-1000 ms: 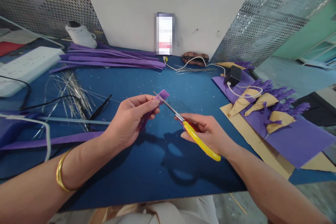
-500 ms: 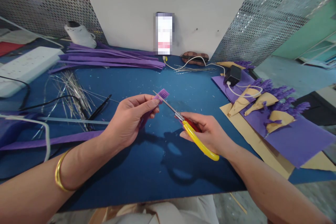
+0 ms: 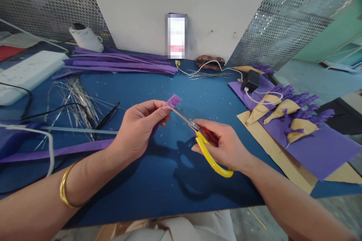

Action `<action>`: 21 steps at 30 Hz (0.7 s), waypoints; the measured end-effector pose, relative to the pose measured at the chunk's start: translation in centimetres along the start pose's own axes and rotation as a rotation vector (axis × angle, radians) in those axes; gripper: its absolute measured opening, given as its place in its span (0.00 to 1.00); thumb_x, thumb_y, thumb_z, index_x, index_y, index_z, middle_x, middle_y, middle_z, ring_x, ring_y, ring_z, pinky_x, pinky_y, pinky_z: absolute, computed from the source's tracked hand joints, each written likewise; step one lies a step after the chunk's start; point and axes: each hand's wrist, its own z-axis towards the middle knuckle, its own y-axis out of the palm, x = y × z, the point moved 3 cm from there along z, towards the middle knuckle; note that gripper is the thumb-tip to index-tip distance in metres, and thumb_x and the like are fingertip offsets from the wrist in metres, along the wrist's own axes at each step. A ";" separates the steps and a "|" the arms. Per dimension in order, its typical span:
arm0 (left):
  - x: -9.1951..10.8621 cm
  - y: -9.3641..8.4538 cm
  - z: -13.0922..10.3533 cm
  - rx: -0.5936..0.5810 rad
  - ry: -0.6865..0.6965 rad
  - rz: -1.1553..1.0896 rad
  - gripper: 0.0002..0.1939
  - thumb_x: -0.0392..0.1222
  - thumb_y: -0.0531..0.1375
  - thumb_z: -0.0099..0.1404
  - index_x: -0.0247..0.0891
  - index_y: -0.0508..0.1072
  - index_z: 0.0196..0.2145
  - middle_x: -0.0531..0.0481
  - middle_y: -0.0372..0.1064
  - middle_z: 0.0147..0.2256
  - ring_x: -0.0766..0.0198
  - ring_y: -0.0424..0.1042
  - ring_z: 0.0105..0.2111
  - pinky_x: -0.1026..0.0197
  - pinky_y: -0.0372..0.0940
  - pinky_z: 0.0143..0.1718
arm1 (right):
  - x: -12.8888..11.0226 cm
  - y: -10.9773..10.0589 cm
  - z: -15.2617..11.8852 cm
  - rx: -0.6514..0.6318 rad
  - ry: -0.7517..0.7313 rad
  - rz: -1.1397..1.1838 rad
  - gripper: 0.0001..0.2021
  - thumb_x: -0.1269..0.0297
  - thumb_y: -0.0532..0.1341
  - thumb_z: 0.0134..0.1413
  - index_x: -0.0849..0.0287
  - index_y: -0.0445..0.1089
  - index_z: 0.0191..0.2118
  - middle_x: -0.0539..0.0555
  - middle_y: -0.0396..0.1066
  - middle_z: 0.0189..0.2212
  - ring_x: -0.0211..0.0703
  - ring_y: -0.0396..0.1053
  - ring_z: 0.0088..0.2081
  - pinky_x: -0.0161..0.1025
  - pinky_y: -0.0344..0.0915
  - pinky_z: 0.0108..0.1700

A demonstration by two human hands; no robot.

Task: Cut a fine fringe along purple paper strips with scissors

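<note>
Between the thumb and fingers of my left hand (image 3: 144, 126) is a purple paper strip (image 3: 174, 100), its upper end cut into a short fringe. The rest of the strip hangs behind the fingers, mostly hidden. My right hand (image 3: 223, 141) is closed around scissors (image 3: 212, 158) with one yellow and one red handle. Their blades reach up and left to the strip, just by my left thumb, a little apart from each other. Both hands are raised over the blue table (image 3: 135, 192).
Purple strips (image 3: 121, 62) lie at the back left, with thin wires (image 3: 76, 98) and a white power strip (image 3: 36, 73) nearby. A phone (image 3: 177, 35) leans on the board. At right, paper-wrapped purple flowers (image 3: 302, 130) rest on purple sheets beside a black charger (image 3: 250, 81).
The scissors' handles have spread and the blades have shifted slightly down along the strip. My left hand has barely moved.
</note>
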 end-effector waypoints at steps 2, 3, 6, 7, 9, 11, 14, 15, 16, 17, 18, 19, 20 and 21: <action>0.1 0.0 -0.1 0.008 0.019 0.018 0.08 0.41 0.69 0.57 0.38 0.78 0.24 0.55 0.68 0.21 0.70 0.60 0.23 0.67 0.55 0.23 | 0.0 0.1 0.0 -0.005 0.003 0.003 0.23 0.56 0.70 0.51 0.56 0.73 0.52 0.47 0.64 0.27 0.37 0.57 0.27 0.33 0.61 0.29; 0.1 0.0 -0.1 0.011 0.024 0.030 0.08 0.41 0.69 0.57 0.38 0.77 0.23 0.55 0.67 0.21 0.70 0.60 0.22 0.67 0.55 0.23 | 0.0 0.1 0.0 -0.007 0.004 0.002 0.22 0.56 0.69 0.51 0.56 0.73 0.52 0.47 0.64 0.27 0.37 0.57 0.27 0.33 0.61 0.29; 0.3 0.1 -0.3 0.021 0.028 0.061 0.09 0.42 0.69 0.57 0.39 0.77 0.22 0.55 0.66 0.20 0.69 0.60 0.22 0.65 0.55 0.23 | 0.1 0.0 0.0 -0.015 0.010 -0.007 0.21 0.58 0.68 0.52 0.55 0.72 0.52 0.48 0.65 0.28 0.37 0.57 0.27 0.33 0.60 0.29; 0.3 0.1 -0.3 0.024 0.028 0.065 0.09 0.42 0.69 0.57 0.39 0.76 0.21 0.55 0.66 0.20 0.69 0.60 0.22 0.65 0.55 0.23 | 0.1 0.0 0.0 -0.019 0.012 -0.010 0.21 0.58 0.68 0.53 0.55 0.72 0.53 0.48 0.65 0.29 0.37 0.58 0.27 0.33 0.60 0.29; 0.4 0.2 -0.3 0.026 0.026 0.062 0.09 0.43 0.69 0.56 0.39 0.77 0.22 0.54 0.67 0.21 0.69 0.60 0.21 0.64 0.55 0.23 | 0.0 -0.1 0.0 -0.028 0.017 -0.020 0.21 0.57 0.68 0.53 0.55 0.72 0.53 0.48 0.65 0.29 0.37 0.58 0.27 0.33 0.60 0.29; 0.4 0.2 -0.3 0.025 0.018 0.049 0.09 0.43 0.70 0.55 0.39 0.77 0.22 0.54 0.68 0.21 0.69 0.60 0.22 0.64 0.55 0.23 | 0.0 -0.2 0.0 -0.034 0.020 -0.036 0.21 0.56 0.68 0.54 0.55 0.72 0.53 0.48 0.65 0.28 0.37 0.57 0.27 0.33 0.59 0.29; 0.3 0.2 -0.3 0.022 0.006 0.030 0.09 0.43 0.70 0.55 0.39 0.77 0.22 0.54 0.69 0.22 0.69 0.61 0.22 0.65 0.55 0.23 | -0.1 -0.3 -0.1 -0.030 0.017 -0.048 0.20 0.56 0.68 0.54 0.55 0.72 0.52 0.48 0.65 0.29 0.37 0.57 0.27 0.33 0.59 0.30; 0.3 0.2 -0.3 0.022 0.004 0.024 0.09 0.43 0.70 0.55 0.38 0.77 0.22 0.54 0.69 0.22 0.69 0.61 0.22 0.66 0.56 0.23 | -0.1 -0.3 -0.1 -0.032 0.016 -0.043 0.20 0.56 0.68 0.55 0.55 0.72 0.52 0.48 0.65 0.29 0.37 0.57 0.27 0.33 0.59 0.30; 0.3 0.2 -0.3 0.021 0.002 0.019 0.09 0.43 0.70 0.55 0.38 0.77 0.22 0.54 0.69 0.22 0.70 0.61 0.22 0.66 0.56 0.23 | -0.1 -0.3 -0.2 -0.034 0.016 -0.038 0.20 0.56 0.67 0.55 0.55 0.72 0.52 0.48 0.65 0.29 0.37 0.57 0.27 0.33 0.59 0.30; 0.2 0.2 -0.3 0.021 -0.003 0.013 0.09 0.43 0.70 0.55 0.38 0.77 0.22 0.54 0.69 0.22 0.70 0.62 0.22 0.66 0.56 0.23 | -0.1 -0.3 -0.2 -0.038 0.017 -0.033 0.19 0.56 0.67 0.55 0.56 0.72 0.52 0.48 0.65 0.29 0.37 0.57 0.27 0.33 0.60 0.30; 0.2 0.2 -0.3 0.023 -0.008 0.006 0.09 0.42 0.70 0.55 0.38 0.77 0.22 0.54 0.68 0.22 0.70 0.62 0.22 0.67 0.56 0.24 | -0.1 -0.3 -0.2 -0.041 0.017 -0.031 0.19 0.56 0.67 0.55 0.56 0.72 0.51 0.48 0.64 0.29 0.37 0.57 0.27 0.33 0.60 0.30; 0.2 0.2 -0.3 0.025 -0.014 -0.001 0.09 0.42 0.70 0.55 0.38 0.77 0.22 0.55 0.68 0.21 0.70 0.62 0.22 0.67 0.56 0.23 | -0.1 -0.2 -0.2 -0.044 0.016 -0.032 0.19 0.55 0.67 0.56 0.56 0.72 0.51 0.48 0.64 0.29 0.36 0.57 0.27 0.33 0.60 0.30; 0.2 0.2 -0.3 0.027 -0.023 -0.007 0.09 0.42 0.70 0.55 0.38 0.77 0.22 0.55 0.68 0.21 0.71 0.62 0.22 0.67 0.56 0.23 | -0.1 -0.2 -0.1 -0.045 0.014 -0.033 0.19 0.55 0.67 0.56 0.56 0.72 0.51 0.48 0.64 0.29 0.36 0.57 0.27 0.33 0.60 0.30; 0.2 0.2 -0.3 0.028 -0.028 -0.014 0.09 0.42 0.71 0.54 0.38 0.77 0.22 0.55 0.68 0.21 0.71 0.62 0.22 0.68 0.56 0.23 | -0.1 -0.2 -0.1 -0.046 0.012 -0.033 0.19 0.55 0.67 0.56 0.57 0.72 0.51 0.48 0.64 0.29 0.36 0.57 0.27 0.33 0.60 0.30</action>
